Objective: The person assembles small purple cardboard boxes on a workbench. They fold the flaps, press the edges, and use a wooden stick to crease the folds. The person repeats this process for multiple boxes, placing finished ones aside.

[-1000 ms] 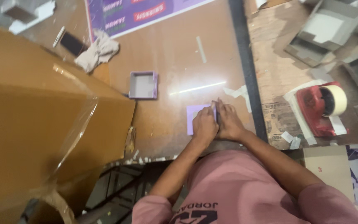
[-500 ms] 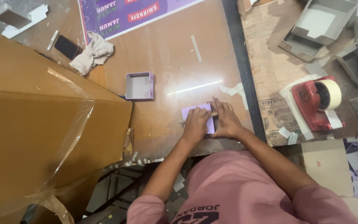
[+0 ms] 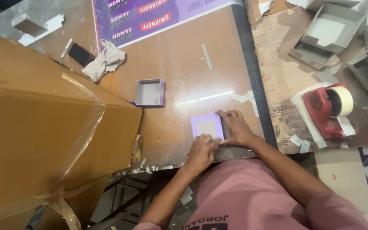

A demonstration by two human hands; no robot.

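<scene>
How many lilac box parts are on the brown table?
2: an open lilac box tray mid-table, and a flat lilac lid at the near edge, under both hands. More may be hidden behind the cardboard carton.

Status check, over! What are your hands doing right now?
Left hand and right hand both pressing the lilac box piece flat. Nothing in the way.

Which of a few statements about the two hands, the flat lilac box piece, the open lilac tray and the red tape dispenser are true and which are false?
1. Both hands, the left hand and the right hand, touch the flat lilac box piece with a grey centre. True.
2. The open square lilac tray sits between the hands. False: it lies apart, farther up the brown table, untouched.
3. The red tape dispenser with a pale roll stands to the right of the hands. True.
4. The crumpled beige cloth covers the flat piece. False: it lies far off, beside a dark phone.
</scene>
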